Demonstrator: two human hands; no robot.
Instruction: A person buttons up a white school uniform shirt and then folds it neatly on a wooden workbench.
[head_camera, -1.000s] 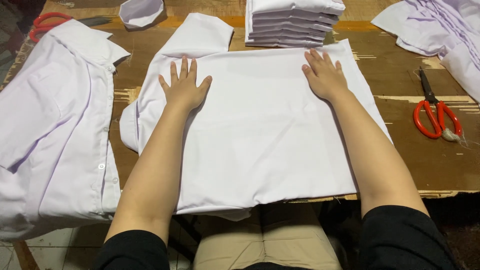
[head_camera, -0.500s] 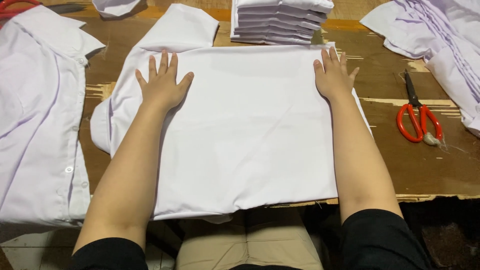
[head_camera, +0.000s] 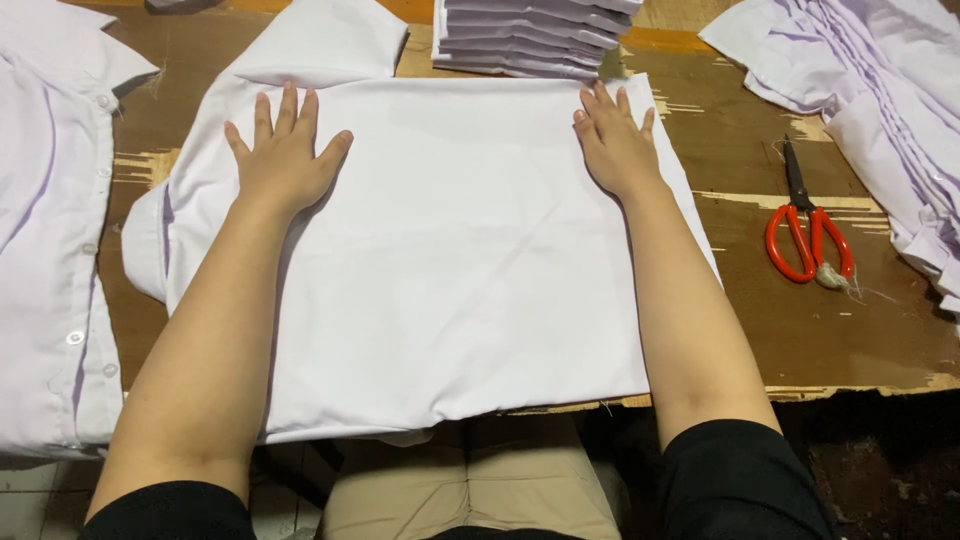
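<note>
Your arms reach forward, nearly straight. Left hand (head_camera: 285, 155) and right hand (head_camera: 617, 143) lie flat, fingers spread, palms pressing the white shirt (head_camera: 450, 260) on the surface (head_camera: 830, 330).

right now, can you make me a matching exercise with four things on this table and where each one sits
Things:
1. scissors
2. stack of folded shirts
3. buttoned shirt
4. left hand

Places:
A. far edge of the table, behind the spread white shirt
B. flat on the spread white shirt, near its left sleeve
C. right of the spread white shirt, on bare wood
D. left edge of the table

Pairs: 1-C, 2-A, 3-D, 4-B
</note>
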